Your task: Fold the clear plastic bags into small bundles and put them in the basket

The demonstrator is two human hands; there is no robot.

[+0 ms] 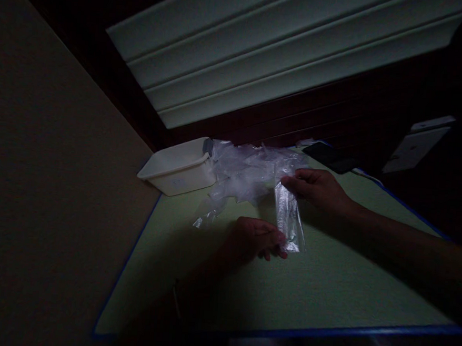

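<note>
Between my two hands a clear plastic bag [288,214] is stretched out, narrow and shiny, above the green table surface. My right hand [319,188] pinches its upper end between thumb and fingers. Lower down, my left hand [258,237] grips the bottom corner with its fingertips. Behind the held bag lies a loose heap of clear plastic bags [247,166], crumpled over one another. One part of that heap trails forward to the left. Dim light hides the finer detail of the fingers.
A white plastic bin [179,172] stands at the back left, against the wall. At the back right lies a dark flat object [329,156] with a pale cable [367,176] beside it. Blue edging [322,332] borders the green table [345,286]. A slatted panel [282,55] rises behind.
</note>
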